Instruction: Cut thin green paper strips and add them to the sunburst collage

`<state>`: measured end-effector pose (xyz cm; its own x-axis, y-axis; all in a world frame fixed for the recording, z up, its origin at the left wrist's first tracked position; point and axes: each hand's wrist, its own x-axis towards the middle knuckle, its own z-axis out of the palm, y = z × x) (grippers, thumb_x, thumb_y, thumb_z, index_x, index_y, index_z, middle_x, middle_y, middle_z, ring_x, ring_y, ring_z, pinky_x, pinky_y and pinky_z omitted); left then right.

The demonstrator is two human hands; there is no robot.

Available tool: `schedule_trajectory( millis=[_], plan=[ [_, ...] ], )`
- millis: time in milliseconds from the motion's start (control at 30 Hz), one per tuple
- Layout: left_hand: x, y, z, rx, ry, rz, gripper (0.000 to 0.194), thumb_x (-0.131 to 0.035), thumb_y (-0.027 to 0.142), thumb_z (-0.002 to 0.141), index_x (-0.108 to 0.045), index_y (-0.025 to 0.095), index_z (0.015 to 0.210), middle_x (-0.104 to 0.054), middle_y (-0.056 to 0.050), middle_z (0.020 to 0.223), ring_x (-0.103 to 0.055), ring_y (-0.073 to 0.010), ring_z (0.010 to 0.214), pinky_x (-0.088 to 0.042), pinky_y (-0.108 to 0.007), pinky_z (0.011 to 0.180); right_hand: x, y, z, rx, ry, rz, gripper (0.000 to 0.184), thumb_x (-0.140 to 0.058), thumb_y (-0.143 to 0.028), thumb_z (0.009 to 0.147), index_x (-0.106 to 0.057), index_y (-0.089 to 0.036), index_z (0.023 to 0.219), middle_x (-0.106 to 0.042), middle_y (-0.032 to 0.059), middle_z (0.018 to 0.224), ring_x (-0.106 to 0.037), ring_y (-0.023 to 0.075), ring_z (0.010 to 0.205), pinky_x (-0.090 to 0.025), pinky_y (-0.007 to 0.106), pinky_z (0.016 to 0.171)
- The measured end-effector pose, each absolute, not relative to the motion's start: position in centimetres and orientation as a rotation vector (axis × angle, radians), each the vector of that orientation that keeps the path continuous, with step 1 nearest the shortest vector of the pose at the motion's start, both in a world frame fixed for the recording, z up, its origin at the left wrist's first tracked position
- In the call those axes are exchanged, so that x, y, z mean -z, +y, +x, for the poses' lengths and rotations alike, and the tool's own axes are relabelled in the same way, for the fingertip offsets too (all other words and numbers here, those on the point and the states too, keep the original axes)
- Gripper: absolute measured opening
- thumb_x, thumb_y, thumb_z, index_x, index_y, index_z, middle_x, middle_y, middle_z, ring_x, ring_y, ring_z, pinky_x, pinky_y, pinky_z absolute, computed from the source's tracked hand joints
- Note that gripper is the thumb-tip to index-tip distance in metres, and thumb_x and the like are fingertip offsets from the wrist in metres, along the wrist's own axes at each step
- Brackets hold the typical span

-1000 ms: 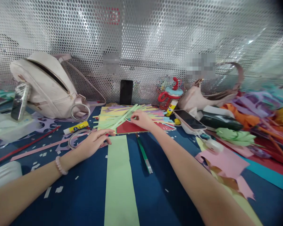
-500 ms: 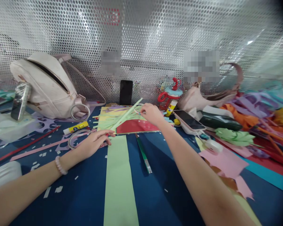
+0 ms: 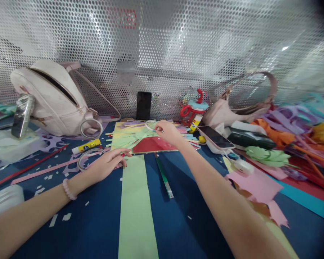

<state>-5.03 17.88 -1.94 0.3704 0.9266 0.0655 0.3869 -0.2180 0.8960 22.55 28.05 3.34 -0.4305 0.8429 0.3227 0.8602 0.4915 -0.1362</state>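
My right hand (image 3: 167, 132) is over the paper collage (image 3: 155, 145), its fingertips pinched on a thin white curved band (image 3: 150, 126) whose exact kind I cannot make out. The collage has a red centre with green, yellow, purple and blue paper strips fanned around it. At its lower left corner rests my left hand (image 3: 109, 163), fingers stretched out and holding nothing. A long light green paper strip (image 3: 136, 208) runs toward me from beside my left fingertips. To its right lies a slim green tool with a metal-coloured end (image 3: 164, 176).
A glue stick (image 3: 86, 146) and tape roll (image 3: 90, 159) lie left, before a white backpack (image 3: 50, 100). A phone (image 3: 144, 106) leans at the back. Right stand a red-handled cup (image 3: 196, 108), another phone (image 3: 216, 136), a handbag (image 3: 224, 111) and a coloured paper heap (image 3: 299, 133).
A pale green strip that stuck up slantwise over the collage now lies down among the others. My right hand has shifted slightly left with the white band; my left hand has stayed.
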Motion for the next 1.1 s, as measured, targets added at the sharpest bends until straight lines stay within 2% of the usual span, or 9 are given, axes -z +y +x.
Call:
schedule_trajectory(
  millis=[100, 167, 267, 333, 400, 567, 767, 967, 1100],
  plan=[
    [1.8, 17.7, -5.1, -0.786, 1.175, 1.769, 0.051, -0.045, 0.044, 0.096, -0.051, 0.019, 0.14, -0.071, -0.012, 0.11, -0.065, -0.0198, 0.08, -0.05, -0.029, 0.063, -2.8, 27.6, 21.3, 0.007, -2.501, -1.392, 0.019, -0.061, -0.032, 0.095, -0.065, -0.015, 0.103, -0.067, 0.0044, 0.104, -0.065, 0.0178, 0.093, -0.054, 0.039, 0.083],
    [1.6, 17.4, -5.0, -0.8, 1.178, 1.768, 0.056, -0.045, 0.044, 0.096, -0.042, 0.023, 0.148, -0.068, -0.013, 0.12, -0.066, -0.0221, 0.089, -0.053, -0.03, 0.067, -2.4, 27.2, 20.8, -0.012, -2.541, -1.407, 0.023, -0.061, -0.034, 0.096, -0.065, -0.015, 0.106, -0.067, 0.005, 0.105, -0.065, 0.0181, 0.093, -0.055, 0.04, 0.083],
    [1.5, 17.1, -4.8, -0.865, 1.152, 1.791, 0.065, -0.045, 0.04, 0.095, -0.023, 0.03, 0.156, -0.04, -0.013, 0.155, -0.062, -0.0276, 0.115, -0.057, -0.032, 0.072, -2.1, 26.8, 20.4, -0.018, -2.568, -1.44, 0.025, -0.061, -0.035, 0.096, -0.064, -0.015, 0.11, -0.067, 0.0059, 0.109, -0.065, 0.0188, 0.095, -0.055, 0.041, 0.084],
    [1.5, 17.0, -4.8, -0.908, 1.122, 1.823, 0.071, -0.044, 0.037, 0.095, -0.01, 0.035, 0.157, -0.018, -0.01, 0.165, -0.054, -0.029, 0.129, -0.058, -0.034, 0.076, -2.1, 26.6, 20.3, -0.017, -2.576, -1.445, 0.026, -0.06, -0.035, 0.096, -0.064, -0.016, 0.113, -0.066, 0.0064, 0.111, -0.065, 0.0192, 0.096, -0.055, 0.041, 0.084],
    [1.7, 17.0, -4.8, -0.934, 1.1, 1.868, 0.071, -0.042, 0.033, 0.096, -0.005, 0.038, 0.156, -0.011, -0.007, 0.166, -0.047, -0.0283, 0.136, -0.058, -0.036, 0.084, -2.2, 26.5, 20.2, -0.017, -2.586, -1.432, 0.027, -0.06, -0.035, 0.096, -0.063, -0.016, 0.116, -0.066, 0.0068, 0.113, -0.065, 0.0196, 0.097, -0.055, 0.042, 0.085],
    [1.9, 17.2, -5.1, -0.939, 1.116, 2.038, 0.056, -0.041, 0.029, 0.095, -0.03, 0.03, 0.15, -0.024, -0.011, 0.162, -0.047, -0.0304, 0.136, -0.055, -0.045, 0.096, -2.1, 26.6, 20.1, 0.006, -2.607, -1.382, 0.028, -0.06, -0.034, 0.096, -0.063, -0.016, 0.118, -0.065, 0.0074, 0.116, -0.065, 0.0207, 0.101, -0.054, 0.044, 0.088],
    [1.0, 16.5, -5.0, -0.798, 1.111, 2.335, 0.038, -0.039, 0.027, 0.097, -0.053, 0.021, 0.131, -0.047, -0.014, 0.146, -0.057, -0.0284, 0.125, -0.057, -0.041, 0.092, -1.9, 26.7, 20.0, 0.047, -2.635, -1.338, 0.025, -0.06, -0.031, 0.096, -0.064, -0.016, 0.115, -0.067, 0.007, 0.115, -0.064, 0.0211, 0.104, -0.052, 0.045, 0.092],
    [0.6, 15.9, -4.4, -0.575, 1.005, 2.64, 0.037, -0.039, 0.023, 0.097, -0.061, 0.022, 0.126, -0.058, -0.007, 0.139, -0.053, -0.0236, 0.129, -0.041, -0.042, 0.113, -2.4, 26.1, 19.6, 0.067, -2.702, -1.275, 0.034, -0.048, -0.01, 0.096, -0.065, -0.015, 0.125, -0.068, 0.0102, 0.124, -0.06, 0.0204, 0.116, -0.044, 0.035, 0.1],
    [1.0, 16.1, -4.3, -0.534, 1.13, 2.725, 0.041, -0.036, 0.025, 0.098, -0.06, 0.019, 0.13, -0.053, -0.012, 0.144, -0.046, -0.0286, 0.135, -0.037, -0.048, 0.115, -2.6, 25.8, 19.3, 0.075, -2.736, -1.292, 0.037, -0.046, -0.01, 0.096, -0.064, -0.015, 0.128, -0.066, 0.0108, 0.127, -0.059, 0.0207, 0.118, -0.043, 0.033, 0.1]
  ],
)
